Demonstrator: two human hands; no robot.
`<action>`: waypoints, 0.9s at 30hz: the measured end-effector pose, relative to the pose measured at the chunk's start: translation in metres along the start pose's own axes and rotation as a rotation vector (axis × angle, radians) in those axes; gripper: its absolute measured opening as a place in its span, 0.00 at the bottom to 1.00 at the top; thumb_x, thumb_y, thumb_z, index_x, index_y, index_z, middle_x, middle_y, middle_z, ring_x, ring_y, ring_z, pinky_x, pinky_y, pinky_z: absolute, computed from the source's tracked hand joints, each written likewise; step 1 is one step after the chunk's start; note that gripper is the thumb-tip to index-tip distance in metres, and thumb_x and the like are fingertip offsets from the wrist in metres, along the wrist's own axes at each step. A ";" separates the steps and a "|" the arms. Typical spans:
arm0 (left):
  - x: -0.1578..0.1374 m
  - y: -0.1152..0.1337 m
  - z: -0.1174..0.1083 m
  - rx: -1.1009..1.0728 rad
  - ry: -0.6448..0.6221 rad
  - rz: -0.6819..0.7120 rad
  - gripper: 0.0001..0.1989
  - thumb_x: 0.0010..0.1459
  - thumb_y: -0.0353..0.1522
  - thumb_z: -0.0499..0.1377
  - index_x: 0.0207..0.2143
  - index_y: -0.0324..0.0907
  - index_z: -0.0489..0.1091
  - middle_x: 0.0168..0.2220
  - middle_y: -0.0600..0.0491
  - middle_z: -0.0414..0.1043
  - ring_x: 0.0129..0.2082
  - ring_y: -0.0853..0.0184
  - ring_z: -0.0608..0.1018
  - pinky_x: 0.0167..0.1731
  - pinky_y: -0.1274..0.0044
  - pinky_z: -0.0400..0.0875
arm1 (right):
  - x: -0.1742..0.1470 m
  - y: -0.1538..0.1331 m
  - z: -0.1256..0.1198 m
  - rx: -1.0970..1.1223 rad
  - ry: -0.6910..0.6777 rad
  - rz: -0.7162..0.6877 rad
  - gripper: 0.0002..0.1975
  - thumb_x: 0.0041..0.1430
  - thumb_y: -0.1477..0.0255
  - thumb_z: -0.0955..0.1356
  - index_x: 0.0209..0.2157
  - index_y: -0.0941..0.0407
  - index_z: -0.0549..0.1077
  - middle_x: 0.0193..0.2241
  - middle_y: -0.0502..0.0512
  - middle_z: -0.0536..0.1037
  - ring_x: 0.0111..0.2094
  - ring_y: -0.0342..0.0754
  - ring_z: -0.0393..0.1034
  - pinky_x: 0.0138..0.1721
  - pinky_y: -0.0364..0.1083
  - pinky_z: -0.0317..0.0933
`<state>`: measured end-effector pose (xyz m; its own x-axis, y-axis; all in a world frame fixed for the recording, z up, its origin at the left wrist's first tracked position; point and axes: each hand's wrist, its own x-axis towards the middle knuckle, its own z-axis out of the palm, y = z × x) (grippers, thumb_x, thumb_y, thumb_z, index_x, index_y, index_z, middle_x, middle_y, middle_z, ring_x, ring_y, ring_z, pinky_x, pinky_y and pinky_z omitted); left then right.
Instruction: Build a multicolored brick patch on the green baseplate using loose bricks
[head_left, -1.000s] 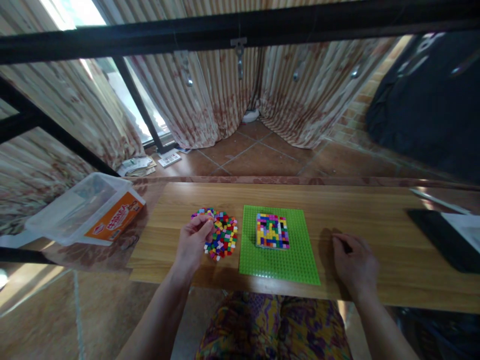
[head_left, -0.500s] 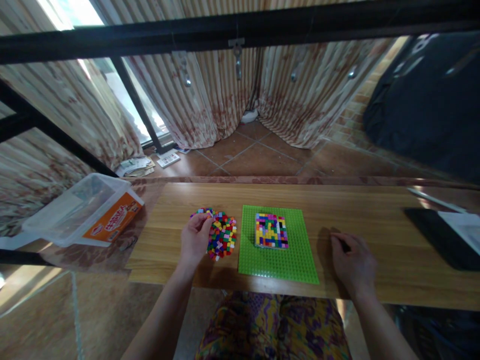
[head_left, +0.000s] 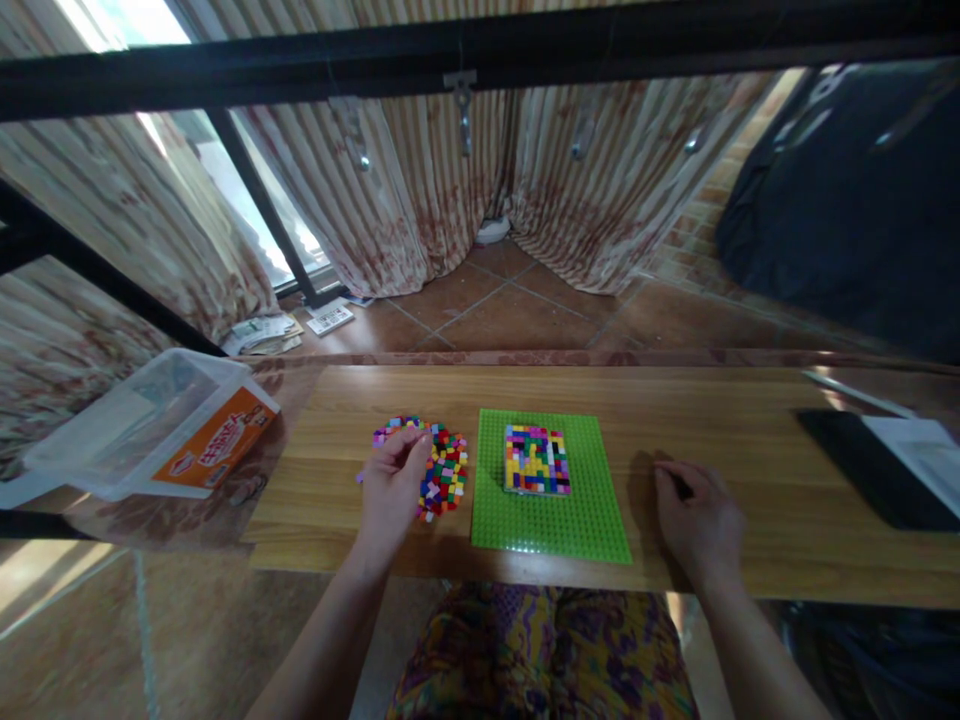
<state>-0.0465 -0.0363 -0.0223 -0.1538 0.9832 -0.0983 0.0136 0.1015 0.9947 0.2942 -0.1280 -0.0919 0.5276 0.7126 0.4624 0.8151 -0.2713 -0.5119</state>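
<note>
My left hand is over a pile of small coloured building bricks, thumb and fingertips pinched together. Whatever lies between those fingertips is too small to make out. Right of the pile lies a green studded baseplate. On it sits a square block of multicoloured bricks, with yellow, blue, red, white and black pieces on top. My right hand rests on the table beyond the baseplate's right edge, its fingers curled in and no object showing in them.
The wooden table runs across the view. A clear plastic box with an orange label stands off its left end. At the right lie a black flat object and white paper. A dark metal bar crosses above.
The view has shifted slightly. My left hand has moved a little to the right over the pile, still pinched. My right hand stays curled in the same place.
</note>
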 end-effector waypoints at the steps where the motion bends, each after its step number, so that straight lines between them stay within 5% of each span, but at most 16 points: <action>1: -0.005 0.002 0.005 -0.004 -0.021 0.026 0.07 0.49 0.36 0.64 0.29 0.43 0.76 0.24 0.57 0.73 0.27 0.70 0.73 0.29 0.80 0.66 | 0.000 0.000 0.000 0.001 -0.001 -0.002 0.16 0.57 0.62 0.62 0.32 0.57 0.77 0.35 0.61 0.78 0.37 0.53 0.71 0.40 0.51 0.65; 8: -0.022 -0.002 0.047 -0.020 -0.235 0.105 0.03 0.47 0.31 0.63 0.27 0.42 0.76 0.24 0.56 0.73 0.25 0.71 0.72 0.28 0.80 0.66 | 0.000 0.001 0.001 -0.004 0.005 0.000 0.16 0.57 0.63 0.63 0.32 0.58 0.77 0.34 0.61 0.78 0.37 0.52 0.71 0.39 0.50 0.64; 16: -0.022 -0.005 0.070 0.251 -0.325 0.334 0.06 0.54 0.30 0.58 0.31 0.43 0.75 0.27 0.55 0.75 0.26 0.71 0.73 0.30 0.80 0.67 | 0.001 -0.001 0.001 0.021 0.002 -0.009 0.15 0.58 0.64 0.63 0.32 0.57 0.77 0.34 0.60 0.78 0.37 0.53 0.71 0.40 0.51 0.65; 27: -0.018 0.008 0.085 0.722 -0.379 0.736 0.06 0.61 0.30 0.56 0.36 0.45 0.74 0.37 0.55 0.79 0.38 0.65 0.76 0.49 0.66 0.60 | 0.000 0.004 0.004 0.030 0.026 -0.029 0.15 0.58 0.64 0.63 0.32 0.58 0.77 0.33 0.60 0.78 0.37 0.53 0.72 0.39 0.51 0.66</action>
<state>0.0400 -0.0407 -0.0155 0.4407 0.8101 0.3866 0.5719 -0.5854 0.5747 0.2965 -0.1264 -0.0963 0.5101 0.7029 0.4957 0.8229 -0.2312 -0.5190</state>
